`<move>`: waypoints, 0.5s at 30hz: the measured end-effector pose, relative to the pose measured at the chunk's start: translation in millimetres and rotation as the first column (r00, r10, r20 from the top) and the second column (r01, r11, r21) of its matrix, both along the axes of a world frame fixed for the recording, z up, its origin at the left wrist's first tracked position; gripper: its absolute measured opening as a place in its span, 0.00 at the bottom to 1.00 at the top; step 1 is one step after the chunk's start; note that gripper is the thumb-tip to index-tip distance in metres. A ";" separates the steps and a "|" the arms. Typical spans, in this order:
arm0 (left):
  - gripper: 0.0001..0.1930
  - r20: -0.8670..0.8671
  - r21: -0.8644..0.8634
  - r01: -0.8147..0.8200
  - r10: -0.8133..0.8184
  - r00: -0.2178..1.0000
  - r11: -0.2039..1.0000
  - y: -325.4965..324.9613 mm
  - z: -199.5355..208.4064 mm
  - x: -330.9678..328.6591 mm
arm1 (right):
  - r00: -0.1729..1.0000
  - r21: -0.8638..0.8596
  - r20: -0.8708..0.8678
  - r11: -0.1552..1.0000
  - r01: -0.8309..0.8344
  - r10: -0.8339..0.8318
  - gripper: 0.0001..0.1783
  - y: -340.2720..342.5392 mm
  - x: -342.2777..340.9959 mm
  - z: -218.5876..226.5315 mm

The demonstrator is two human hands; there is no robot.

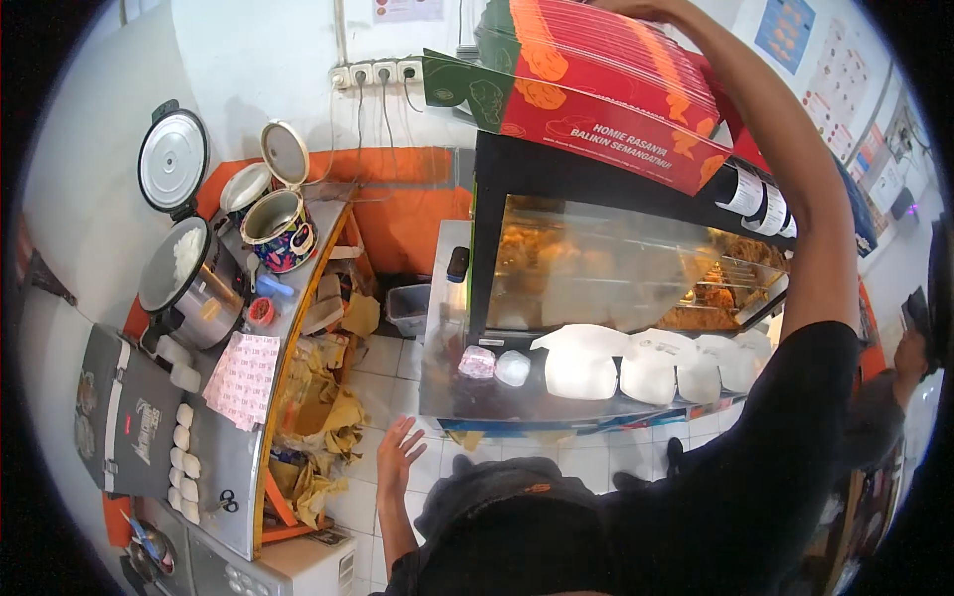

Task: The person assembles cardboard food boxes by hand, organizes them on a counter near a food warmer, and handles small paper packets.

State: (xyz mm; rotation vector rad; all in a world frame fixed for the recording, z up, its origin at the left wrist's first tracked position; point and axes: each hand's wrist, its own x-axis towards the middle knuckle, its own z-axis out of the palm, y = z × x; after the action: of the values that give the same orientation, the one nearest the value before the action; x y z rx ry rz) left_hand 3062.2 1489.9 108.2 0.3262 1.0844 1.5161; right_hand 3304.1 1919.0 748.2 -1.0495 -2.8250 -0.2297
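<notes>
My right arm reaches up across the right side to a stack of red and green folded cardboard boxes (616, 139) on top of a food warmer. At the top edge, my right hand (636, 6) is over the back of the stack, mostly cut off, its fingers not clear. Nothing is in my left hand (399, 449), held low above the tiled floor with its fingers apart. Several opened white paper food boxes (579, 363) line the metal counter below the glass. Beside them lie a pink-patterned wrapped packet (477, 362) and a white one (512, 369).
Fried food shows behind the warmer's glass (586, 268). The left table holds an open rice cooker (184, 263), a patterned pot (278, 230), printed wrapping sheets (243, 377), several white wrapped portions (183, 437) and scissors (229, 501). Another person's hand (907, 356) appears at far right.
</notes>
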 end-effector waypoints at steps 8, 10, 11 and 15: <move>0.30 -0.030 -0.006 -0.069 0.069 0.997 0.998 -11.1 6.3 -35.5 | 0.995 -0.120 0.004 0.988 -0.097 0.098 0.22 25.1 -6.4 -0.1; 0.31 -0.085 0.013 -0.009 0.010 0.996 1.000 3.2 28.9 -26.8 | 0.995 -0.066 -0.023 0.993 -0.095 0.094 0.21 36.4 7.6 -2.4; 0.31 -0.110 0.022 0.019 -0.016 0.994 1.000 8.3 37.3 -23.2 | 0.994 -0.060 -0.059 0.993 -0.100 0.097 0.21 38.4 12.4 -0.5; 0.31 -0.101 0.060 0.071 -0.064 0.993 0.996 15.3 46.5 -13.4 | 0.946 0.050 -0.312 0.996 -0.073 0.085 0.19 16.5 6.3 4.3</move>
State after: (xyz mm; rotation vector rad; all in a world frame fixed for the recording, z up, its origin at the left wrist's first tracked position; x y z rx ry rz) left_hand 3048.8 1505.2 154.7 0.4817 1.0934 1.4890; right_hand 3310.4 1935.5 752.5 -0.8734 -2.5584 -0.0971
